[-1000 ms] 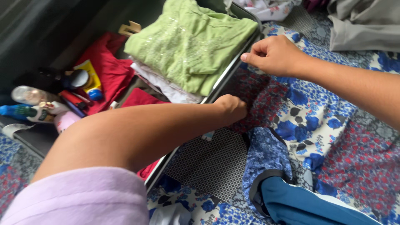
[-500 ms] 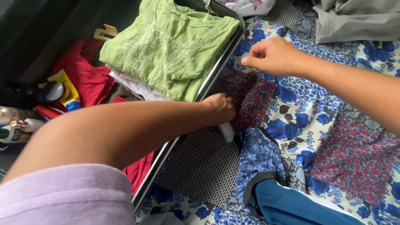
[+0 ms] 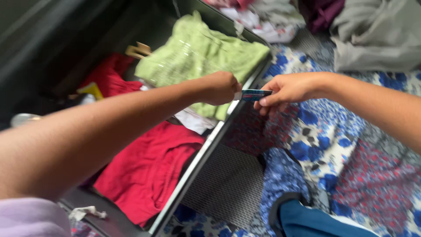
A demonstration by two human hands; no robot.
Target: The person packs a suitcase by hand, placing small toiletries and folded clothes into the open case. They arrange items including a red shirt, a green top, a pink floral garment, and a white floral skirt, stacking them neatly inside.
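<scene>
I saw a bed covered by a floral sheet (image 3: 333, 131) with blue and red flowers. An open dark suitcase (image 3: 206, 151) lay directly on it at the left. At the top right, a grey cloth (image 3: 377, 39) and a dark purple cloth (image 3: 320, 11) rested on the sheet. A blue patterned garment (image 3: 285, 175) lay near the bottom edge, beside the suitcase.
</scene>
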